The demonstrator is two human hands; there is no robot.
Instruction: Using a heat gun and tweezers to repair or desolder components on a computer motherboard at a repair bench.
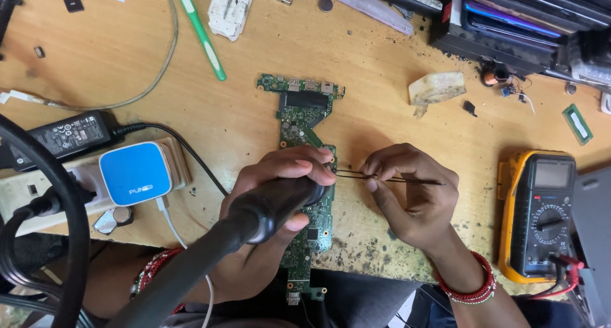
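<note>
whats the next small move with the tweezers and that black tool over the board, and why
Probably nudge the tweezers tips a touch further left onto the spot under the black tool's nozzle. The right hand pinches them nearly flat, tips meeting the green circuit board right where the left hand aims the tool. What the tips hold is too small to tell.

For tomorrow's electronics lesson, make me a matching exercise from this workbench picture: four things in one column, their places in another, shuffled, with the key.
Things:
1. tweezers
2. multimeter
3. green toothbrush
4. circuit board

Places:
A. top of the table, left of centre
B. under both hands
C. pinched in the right hand
D. right edge of the table

Pairs: 1-C, 2-D, 3-A, 4-B. The left hand grips a black hot-air handle.
</note>
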